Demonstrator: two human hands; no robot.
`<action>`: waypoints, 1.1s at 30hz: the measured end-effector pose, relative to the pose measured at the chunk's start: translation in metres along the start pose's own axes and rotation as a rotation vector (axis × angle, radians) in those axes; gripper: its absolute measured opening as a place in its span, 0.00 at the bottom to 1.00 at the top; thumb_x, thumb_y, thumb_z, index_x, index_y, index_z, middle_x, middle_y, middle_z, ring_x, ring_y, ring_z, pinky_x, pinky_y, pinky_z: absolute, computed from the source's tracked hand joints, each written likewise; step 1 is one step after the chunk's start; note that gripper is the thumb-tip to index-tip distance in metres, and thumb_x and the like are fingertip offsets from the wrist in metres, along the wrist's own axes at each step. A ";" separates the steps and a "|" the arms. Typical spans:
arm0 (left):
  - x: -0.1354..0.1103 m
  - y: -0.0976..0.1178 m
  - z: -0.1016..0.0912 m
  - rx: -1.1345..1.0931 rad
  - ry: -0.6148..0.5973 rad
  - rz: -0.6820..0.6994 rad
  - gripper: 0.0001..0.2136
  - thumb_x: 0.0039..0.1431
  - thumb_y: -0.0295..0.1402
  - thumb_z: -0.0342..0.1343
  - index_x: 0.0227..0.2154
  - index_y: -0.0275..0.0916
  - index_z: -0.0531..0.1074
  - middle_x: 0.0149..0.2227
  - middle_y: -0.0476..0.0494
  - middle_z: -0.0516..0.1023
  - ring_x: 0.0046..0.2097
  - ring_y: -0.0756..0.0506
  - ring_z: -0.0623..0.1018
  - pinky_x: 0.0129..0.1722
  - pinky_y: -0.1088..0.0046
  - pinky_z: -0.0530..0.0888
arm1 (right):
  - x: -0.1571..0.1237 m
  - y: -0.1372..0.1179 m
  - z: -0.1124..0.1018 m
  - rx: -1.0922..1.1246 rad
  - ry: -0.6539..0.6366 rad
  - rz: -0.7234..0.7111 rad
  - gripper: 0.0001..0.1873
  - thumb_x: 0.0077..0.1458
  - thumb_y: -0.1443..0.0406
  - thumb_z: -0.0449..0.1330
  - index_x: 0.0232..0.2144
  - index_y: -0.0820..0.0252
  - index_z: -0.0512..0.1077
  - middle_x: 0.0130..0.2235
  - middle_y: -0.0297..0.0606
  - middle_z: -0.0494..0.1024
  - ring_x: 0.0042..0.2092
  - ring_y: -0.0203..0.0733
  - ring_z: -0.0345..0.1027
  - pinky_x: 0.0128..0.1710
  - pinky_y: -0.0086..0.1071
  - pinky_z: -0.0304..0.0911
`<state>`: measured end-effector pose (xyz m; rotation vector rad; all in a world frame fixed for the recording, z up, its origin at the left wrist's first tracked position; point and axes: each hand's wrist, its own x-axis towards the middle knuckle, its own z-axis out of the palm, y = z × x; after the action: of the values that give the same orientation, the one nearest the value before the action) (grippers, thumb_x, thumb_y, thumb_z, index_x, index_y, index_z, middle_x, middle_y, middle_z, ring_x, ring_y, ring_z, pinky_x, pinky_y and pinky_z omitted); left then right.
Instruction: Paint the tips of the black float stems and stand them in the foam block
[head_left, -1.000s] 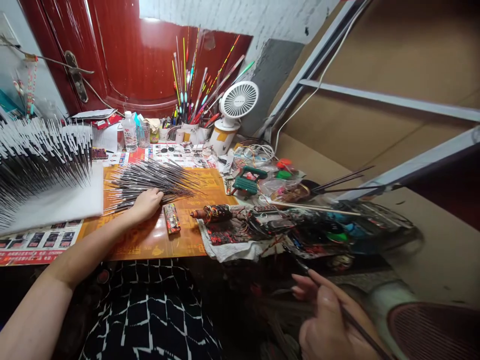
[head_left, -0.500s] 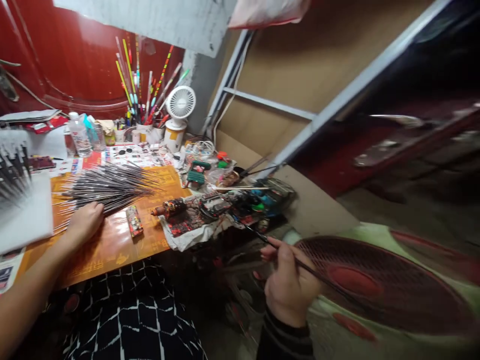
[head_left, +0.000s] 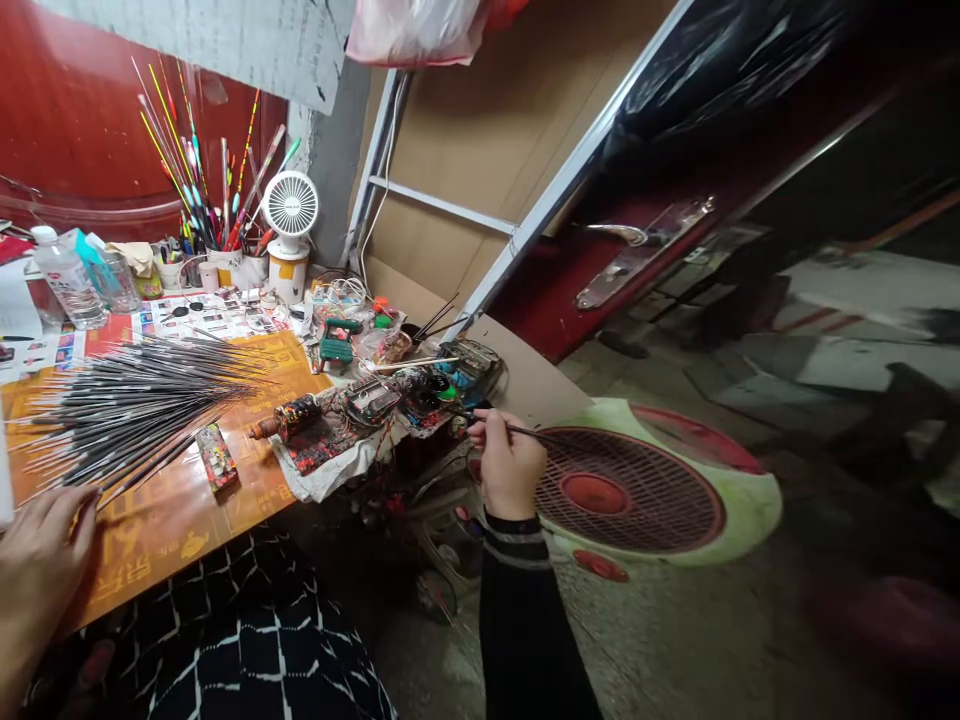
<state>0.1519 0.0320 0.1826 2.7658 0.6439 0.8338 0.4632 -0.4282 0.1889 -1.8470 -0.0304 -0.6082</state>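
Observation:
In the head view my right hand (head_left: 510, 460) pinches a thin dark stick (head_left: 529, 433), which slants over the floor fan. Its front tip points left towards paint-smeared clutter at the table's edge. My left hand (head_left: 45, 555) lies at the near left of the table, palm down, thumb apart from the fingers. Its fingertips touch the near ends of a fanned pile of slim dark sticks (head_left: 142, 400) with pale bands. Beside the pile lies a small paint-spotted block (head_left: 216, 458). A paint-caked motor-like tool (head_left: 296, 415) rests on a stained white cloth (head_left: 319, 482).
An orange sheet (head_left: 161, 540) covers the table's near part. Behind stand a small white fan (head_left: 291, 205), bottles (head_left: 69, 275) and cups of colourful fishing floats (head_left: 196, 195). A green-rimmed floor fan (head_left: 739, 520) lies right of the table, near a dark red door (head_left: 551, 300).
The view has swung right. My left hand has slid along the pile towards its near left end, its fingers loosening. My right hand has drawn closer to the table's edge with the stick.

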 end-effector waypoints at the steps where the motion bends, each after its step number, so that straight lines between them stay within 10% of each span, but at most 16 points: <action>1: -0.002 -0.001 0.002 -0.017 0.012 0.006 0.21 0.66 0.43 0.45 0.57 0.78 0.56 0.44 0.54 0.75 0.48 0.37 0.74 0.56 0.57 0.69 | 0.006 0.003 0.003 -0.023 -0.007 -0.005 0.28 0.58 0.43 0.54 0.37 0.62 0.76 0.26 0.36 0.76 0.27 0.37 0.68 0.30 0.31 0.65; 14: -0.007 -0.001 0.004 -0.103 0.084 0.032 0.28 0.63 0.39 0.53 0.59 0.85 0.55 0.47 0.63 0.78 0.49 0.39 0.77 0.59 0.53 0.70 | 0.040 0.029 0.033 -0.173 -0.203 -0.002 0.31 0.56 0.40 0.52 0.35 0.62 0.76 0.28 0.41 0.79 0.27 0.39 0.70 0.33 0.33 0.66; 24: 0.004 -0.023 0.018 0.109 0.354 0.402 0.05 0.65 0.34 0.57 0.43 0.43 0.74 0.36 0.45 0.79 0.37 0.42 0.78 0.41 0.64 0.75 | 0.032 0.030 0.012 -0.080 -0.205 0.013 0.29 0.55 0.42 0.55 0.38 0.62 0.76 0.30 0.41 0.80 0.27 0.38 0.70 0.27 0.31 0.68; 33: -0.001 -0.018 0.013 0.064 0.342 0.344 0.22 0.65 0.33 0.59 0.59 0.62 0.68 0.39 0.50 0.77 0.38 0.41 0.76 0.40 0.61 0.76 | 0.032 0.027 0.000 0.024 -0.120 0.038 0.25 0.52 0.46 0.59 0.34 0.63 0.77 0.26 0.38 0.77 0.25 0.35 0.68 0.24 0.28 0.66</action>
<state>0.1520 0.0470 0.1662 2.8597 0.2435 1.4004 0.4992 -0.4463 0.1784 -1.8549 -0.0817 -0.4683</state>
